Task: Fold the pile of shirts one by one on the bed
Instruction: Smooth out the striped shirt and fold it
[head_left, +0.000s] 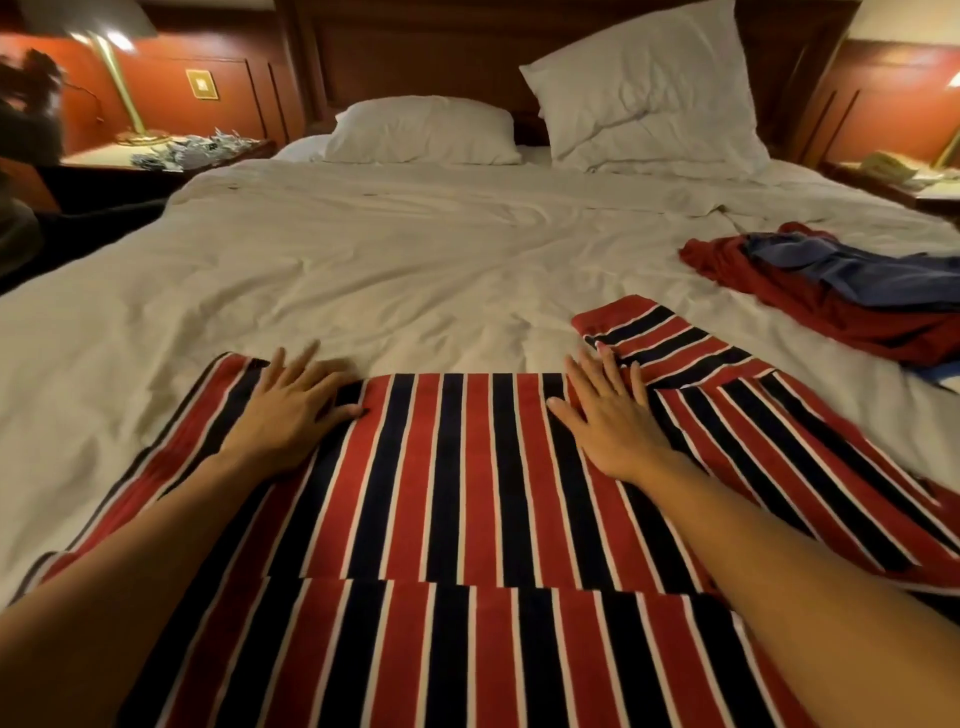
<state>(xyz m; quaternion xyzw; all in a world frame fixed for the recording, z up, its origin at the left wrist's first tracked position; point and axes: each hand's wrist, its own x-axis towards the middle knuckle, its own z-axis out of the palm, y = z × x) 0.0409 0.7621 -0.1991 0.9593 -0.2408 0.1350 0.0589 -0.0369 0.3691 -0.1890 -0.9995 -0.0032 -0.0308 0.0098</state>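
Observation:
A red, navy and white striped shirt (457, 478) lies spread flat across the near part of the white bed (395, 270), with one sleeve (660, 332) angled out to the right. My left hand (291, 410) rests flat with fingers apart on the shirt's far left edge. My right hand (608, 415) lies flat and spread near the right shoulder, beside the sleeve. Neither hand grips the cloth. At the right of the bed sits a loose pile with a dark red shirt (810, 306) and a blue shirt (852, 265) on top.
Two white pillows (426, 130) (649, 88) lean at the wooden headboard. A nightstand with a brass lamp (122, 88) stands at the left, another nightstand (893, 171) at the right. A blurred person (26, 119) is at the far left edge.

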